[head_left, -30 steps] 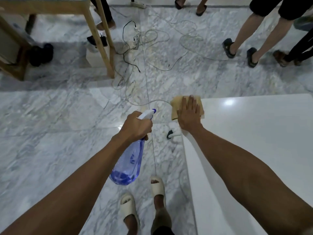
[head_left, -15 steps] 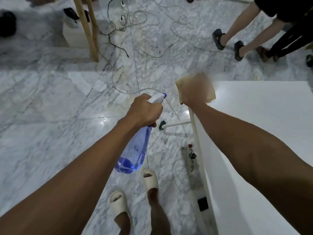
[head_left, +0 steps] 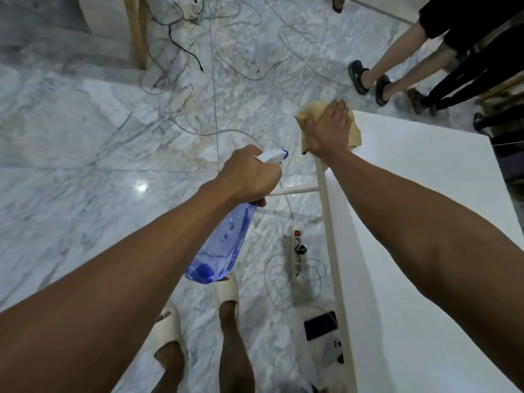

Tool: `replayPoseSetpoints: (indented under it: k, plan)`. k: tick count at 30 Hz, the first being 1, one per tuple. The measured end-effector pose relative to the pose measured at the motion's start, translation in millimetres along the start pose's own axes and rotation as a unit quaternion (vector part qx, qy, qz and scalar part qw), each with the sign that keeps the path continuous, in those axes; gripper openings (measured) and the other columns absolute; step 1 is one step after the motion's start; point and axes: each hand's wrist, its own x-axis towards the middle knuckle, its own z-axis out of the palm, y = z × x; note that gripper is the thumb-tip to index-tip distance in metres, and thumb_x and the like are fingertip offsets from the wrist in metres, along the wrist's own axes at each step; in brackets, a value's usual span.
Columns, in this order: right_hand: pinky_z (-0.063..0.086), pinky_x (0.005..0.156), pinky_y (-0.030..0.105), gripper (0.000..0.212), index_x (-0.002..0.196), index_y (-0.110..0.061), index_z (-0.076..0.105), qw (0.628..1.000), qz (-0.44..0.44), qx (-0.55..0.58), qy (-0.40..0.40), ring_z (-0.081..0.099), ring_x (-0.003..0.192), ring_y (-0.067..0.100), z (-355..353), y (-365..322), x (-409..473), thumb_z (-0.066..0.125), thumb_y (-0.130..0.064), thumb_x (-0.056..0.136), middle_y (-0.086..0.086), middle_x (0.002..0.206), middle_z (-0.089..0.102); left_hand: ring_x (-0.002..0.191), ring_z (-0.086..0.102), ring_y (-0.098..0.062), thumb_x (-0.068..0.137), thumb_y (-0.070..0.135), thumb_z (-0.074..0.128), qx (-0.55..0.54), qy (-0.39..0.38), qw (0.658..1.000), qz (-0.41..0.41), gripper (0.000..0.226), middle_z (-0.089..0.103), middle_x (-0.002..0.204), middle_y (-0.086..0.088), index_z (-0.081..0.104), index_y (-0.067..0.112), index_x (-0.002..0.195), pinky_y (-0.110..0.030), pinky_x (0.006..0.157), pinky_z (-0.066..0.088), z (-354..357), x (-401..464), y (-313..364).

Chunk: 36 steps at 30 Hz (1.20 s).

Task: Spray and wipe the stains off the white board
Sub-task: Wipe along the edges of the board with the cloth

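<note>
Your right hand (head_left: 329, 129) presses the yellow cloth (head_left: 354, 131) flat on the white board's (head_left: 425, 194) far left corner. Your left hand (head_left: 249, 177) grips the spray bottle (head_left: 224, 245). Push too far and the cloth slips off the edge.

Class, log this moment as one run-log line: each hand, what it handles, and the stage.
left hand: grips spray bottle | right hand: presses cloth on white board corner | stage: wiping

The board (head_left: 425, 222) is plain white. The cloth (head_left: 306, 116) is yellow-tan. The spray bottle (head_left: 224, 245) is see-through blue with a white top. The floor (head_left: 85, 137) is grey and white marble. The slippers (head_left: 170, 330) are cream.
</note>
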Motion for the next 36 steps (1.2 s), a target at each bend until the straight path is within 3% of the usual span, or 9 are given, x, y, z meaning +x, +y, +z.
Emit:
replayPoseSetpoints:
  k: [2,6,10,14,20,23,26,31,36]
  plan:
    - [0.000,0.124,0.043,0.078,0.154,0.005,0.005,1.000,-0.004,0.003,-0.003,0.003,0.153,0.032,-1,3,-9,0.035,-0.045,0.102,0.022,0.164,0.005,0.039,0.061,-0.015,0.085,0.015,0.054,-0.005,-0.007,1.000,0.006,0.043,0.071,0.098,-0.018,0.065,0.011,0.125,-0.023,0.047,0.047,4,-4,-6]
    - [0.000,0.124,0.043,0.077,0.154,0.005,0.005,1.000,-0.004,0.002,0.002,0.002,0.153,0.032,-1,10,-33,0.036,-0.042,0.102,0.022,0.164,0.005,0.037,0.061,-0.014,0.084,0.015,0.052,-0.006,-0.010,1.000,0.021,0.047,0.070,0.100,-0.017,0.064,0.013,0.129,-0.019,0.043,0.044,12,-14,-15]
    - [-0.001,0.124,0.043,0.077,0.154,0.006,0.004,1.000,-0.007,0.006,0.001,0.000,0.153,0.033,-1,21,-62,0.035,-0.041,0.103,0.023,0.164,0.003,0.036,0.059,-0.015,0.083,0.016,0.053,-0.006,-0.028,0.999,0.021,0.043,0.067,0.097,-0.015,0.065,0.012,0.124,-0.017,0.038,0.039,27,-26,-22]
    - [-0.002,0.124,0.042,0.078,0.154,0.006,0.002,1.000,-0.002,0.012,-0.005,-0.003,0.153,0.032,-2,33,-91,0.035,-0.043,0.103,0.021,0.164,0.001,0.036,0.060,-0.016,0.087,0.018,0.054,0.003,-0.028,1.000,0.009,0.029,0.068,0.098,-0.018,0.060,-0.002,0.108,-0.019,0.038,0.041,47,-35,-31]
    - [-0.001,0.124,0.041,0.076,0.153,0.008,0.004,1.000,-0.014,0.010,0.007,0.000,0.153,0.032,-3,50,-142,0.035,-0.040,0.104,0.023,0.164,0.002,0.039,0.062,-0.017,0.088,0.018,0.055,-0.036,-0.008,0.999,0.012,0.011,0.072,0.094,-0.018,0.065,0.014,0.087,-0.024,0.047,0.047,74,-61,-48]
    - [-0.002,0.124,0.041,0.075,0.153,0.008,0.002,1.000,-0.010,0.004,-0.004,-0.003,0.153,0.032,-3,62,-174,0.034,-0.040,0.104,0.024,0.164,0.000,0.038,0.061,-0.016,0.087,0.014,0.054,-0.067,0.004,0.998,0.019,0.019,0.073,0.096,-0.020,0.069,0.025,0.086,-0.026,0.050,0.049,88,-80,-55]
    - [-0.003,0.124,0.041,0.076,0.153,0.007,0.001,1.000,-0.011,0.011,-0.013,-0.004,0.153,0.032,-6,76,-211,0.034,-0.041,0.104,0.023,0.164,-0.002,0.039,0.061,-0.017,0.087,0.015,0.052,-0.087,0.014,0.996,0.015,0.035,0.073,0.095,-0.022,0.072,0.020,0.115,-0.028,0.050,0.050,106,-101,-67]
    - [-0.002,0.124,0.041,0.081,0.153,0.007,0.000,1.000,-0.012,0.006,-0.020,-0.004,0.153,0.032,-7,103,-284,0.034,-0.046,0.103,0.023,0.164,-0.002,0.037,0.059,-0.016,0.089,0.013,0.053,-0.085,0.025,0.996,0.004,0.030,0.072,0.095,-0.030,0.068,-0.010,0.100,-0.032,0.055,0.051,142,-148,-92]
    - [-0.003,0.124,0.040,0.078,0.153,0.006,0.000,1.000,-0.020,0.000,-0.018,-0.005,0.153,0.031,-6,131,-345,0.034,-0.042,0.103,0.022,0.164,-0.003,0.036,0.056,-0.018,0.090,0.014,0.054,-0.111,0.011,0.994,0.003,0.025,0.063,0.082,-0.024,0.065,-0.008,0.090,-0.033,0.055,0.045,179,-196,-114]
